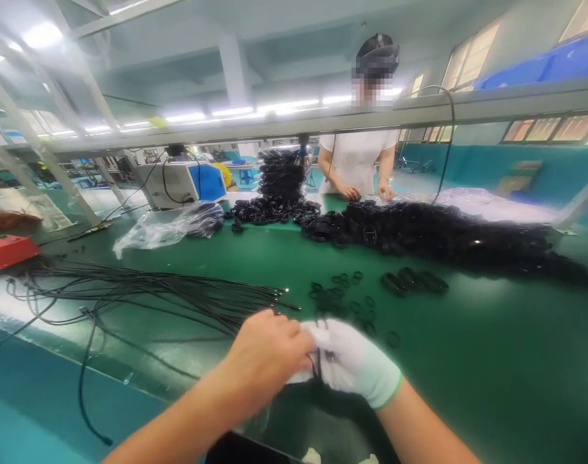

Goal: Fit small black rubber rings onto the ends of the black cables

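Observation:
My bare left hand [269,348] is closed, its fingertips pressed against the fingers of my right hand [347,361], which wears a white glove with a green cuff edge. Between the two hands a thin black cord [316,366] shows, pinched where they meet; its ends are hidden. Just beyond my right hand lie several small black rubber rings [330,298] scattered on the green table [487,348]. Left of my hands stretches a bundle of long black cables [178,287], with bare tips near my left hand's knuckles.
A heap of black coiled cables [420,229] runs along the far side, beside stacked black coils [280,174]. Thicker black coils [412,281] lie nearer. A clear plastic bag [158,225], white-and-blue machine [182,182] and red box [8,251] stand left. Opposite, a person [356,161] handles the heap.

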A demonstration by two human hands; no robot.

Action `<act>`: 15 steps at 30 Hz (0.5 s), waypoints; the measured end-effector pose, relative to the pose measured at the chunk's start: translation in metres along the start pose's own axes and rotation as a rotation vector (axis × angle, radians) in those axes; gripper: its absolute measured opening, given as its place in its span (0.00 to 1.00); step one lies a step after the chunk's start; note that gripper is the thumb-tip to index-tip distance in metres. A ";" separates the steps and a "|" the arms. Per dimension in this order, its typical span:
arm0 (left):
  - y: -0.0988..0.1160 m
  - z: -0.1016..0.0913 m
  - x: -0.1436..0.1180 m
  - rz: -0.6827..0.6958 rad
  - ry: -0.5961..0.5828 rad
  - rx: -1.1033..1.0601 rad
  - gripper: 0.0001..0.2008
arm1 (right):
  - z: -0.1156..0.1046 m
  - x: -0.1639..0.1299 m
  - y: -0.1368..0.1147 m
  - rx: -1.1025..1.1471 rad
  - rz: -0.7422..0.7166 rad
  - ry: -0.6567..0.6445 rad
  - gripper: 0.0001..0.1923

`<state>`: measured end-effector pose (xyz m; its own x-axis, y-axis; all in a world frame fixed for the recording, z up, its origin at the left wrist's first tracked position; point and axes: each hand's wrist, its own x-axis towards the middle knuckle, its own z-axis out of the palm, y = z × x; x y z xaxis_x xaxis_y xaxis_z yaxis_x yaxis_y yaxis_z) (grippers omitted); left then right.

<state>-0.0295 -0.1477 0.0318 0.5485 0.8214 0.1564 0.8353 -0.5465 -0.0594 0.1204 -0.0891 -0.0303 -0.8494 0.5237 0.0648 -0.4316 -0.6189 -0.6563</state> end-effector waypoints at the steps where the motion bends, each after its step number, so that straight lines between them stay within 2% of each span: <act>1: -0.007 -0.008 0.004 0.011 0.013 -0.019 0.08 | 0.000 -0.001 0.001 0.011 0.027 -0.055 0.12; 4: -0.025 -0.022 0.013 0.014 0.001 -0.160 0.05 | 0.002 -0.005 0.001 0.037 0.113 -0.146 0.15; 7: -0.036 -0.020 0.019 0.006 0.013 -0.341 0.03 | 0.005 -0.007 0.002 0.053 0.203 -0.187 0.23; 11: -0.041 -0.001 0.025 -0.055 0.071 -0.686 0.06 | 0.010 -0.008 0.006 0.094 0.252 -0.203 0.29; 13: -0.042 0.012 0.025 -0.125 0.089 -0.869 0.07 | 0.011 -0.008 0.006 0.109 0.198 -0.193 0.28; 15: -0.044 0.024 0.024 -0.222 0.074 -0.956 0.09 | 0.013 -0.007 0.002 0.125 0.122 -0.179 0.27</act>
<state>-0.0521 -0.1006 0.0147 0.3518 0.9269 0.1310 0.5196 -0.3097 0.7963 0.1215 -0.1017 -0.0227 -0.9331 0.3352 0.1301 -0.3470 -0.7450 -0.5697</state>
